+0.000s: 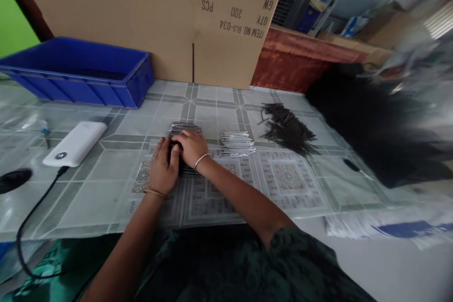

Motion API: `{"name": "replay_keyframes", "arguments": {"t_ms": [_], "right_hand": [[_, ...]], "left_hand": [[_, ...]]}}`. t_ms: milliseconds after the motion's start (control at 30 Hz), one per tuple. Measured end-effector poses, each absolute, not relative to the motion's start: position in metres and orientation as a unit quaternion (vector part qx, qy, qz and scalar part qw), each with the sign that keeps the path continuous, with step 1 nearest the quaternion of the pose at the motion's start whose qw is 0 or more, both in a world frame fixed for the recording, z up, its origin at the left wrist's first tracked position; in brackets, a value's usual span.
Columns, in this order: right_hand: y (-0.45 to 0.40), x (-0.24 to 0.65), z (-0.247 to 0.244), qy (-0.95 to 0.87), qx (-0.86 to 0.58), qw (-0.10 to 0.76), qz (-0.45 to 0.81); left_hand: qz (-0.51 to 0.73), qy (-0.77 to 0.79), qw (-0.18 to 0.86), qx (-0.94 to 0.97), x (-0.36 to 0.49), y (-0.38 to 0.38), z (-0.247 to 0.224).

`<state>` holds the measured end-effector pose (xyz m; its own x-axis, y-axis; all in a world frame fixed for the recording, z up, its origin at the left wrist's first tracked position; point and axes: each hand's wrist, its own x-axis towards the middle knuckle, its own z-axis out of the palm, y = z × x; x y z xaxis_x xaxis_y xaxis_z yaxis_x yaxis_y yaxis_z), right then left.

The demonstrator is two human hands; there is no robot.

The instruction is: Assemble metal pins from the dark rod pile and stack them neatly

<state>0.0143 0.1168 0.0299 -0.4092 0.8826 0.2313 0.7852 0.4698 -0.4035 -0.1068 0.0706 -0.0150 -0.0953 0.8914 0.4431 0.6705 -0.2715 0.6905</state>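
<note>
A stack of dark, shiny thin rods [184, 128] lies crosswise on the patterned table sheet in front of me, its middle covered by my hands. My left hand [164, 165] is closed around the stack's left side, thumb toward the middle. Over the top of the same stack my right hand [191, 147] bends its fingers, with the fingertips close to the left hand; what lies right under them is hidden. Just right of the hands is a separate bundle of silvery thin rods [238, 144]. Farther right, a loose heap of dark brown thin strips [288, 130] spreads out.
A blue plastic crate [138, 80] stands at the back left. A white power bank [76, 144] with a black cable lies left of my hands. Behind the table rises a large cardboard sheet [170, 23]. A black blurred mass [375, 122] takes up the right side.
</note>
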Motion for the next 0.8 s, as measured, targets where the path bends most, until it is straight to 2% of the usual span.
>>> {"name": "replay_keyframes", "arguments": {"t_ms": [133, 267, 400, 500, 633, 800], "right_hand": [[0.101, 0.043, 0.037, -0.842, -0.476, 0.231, 0.108], [0.092, 0.149, 0.037, -0.811, -0.522, 0.255, 0.068], [0.094, 0.274, 0.013, -0.647, -0.750, 0.139, 0.002], [0.094, 0.324, -0.009, -0.589, -0.805, 0.072, -0.004], [0.098, 0.341, -0.018, -0.603, -0.790, 0.111, 0.007], [0.111, 0.360, -0.011, -0.623, -0.758, 0.171, 0.090]], "left_hand": [[0.453, 0.575, 0.127, 0.669, -0.108, 0.066, -0.017], [0.451, 0.569, 0.042, 0.686, -0.093, 0.051, 0.001], [0.336, 0.519, 0.042, 0.785, -0.044, 0.037, 0.009], [0.209, 0.484, 0.070, 0.847, -0.003, 0.036, 0.001], [0.141, 0.502, 0.073, 0.850, 0.022, 0.045, -0.012], [0.163, 0.493, 0.093, 0.850, 0.015, 0.057, -0.018]]}}
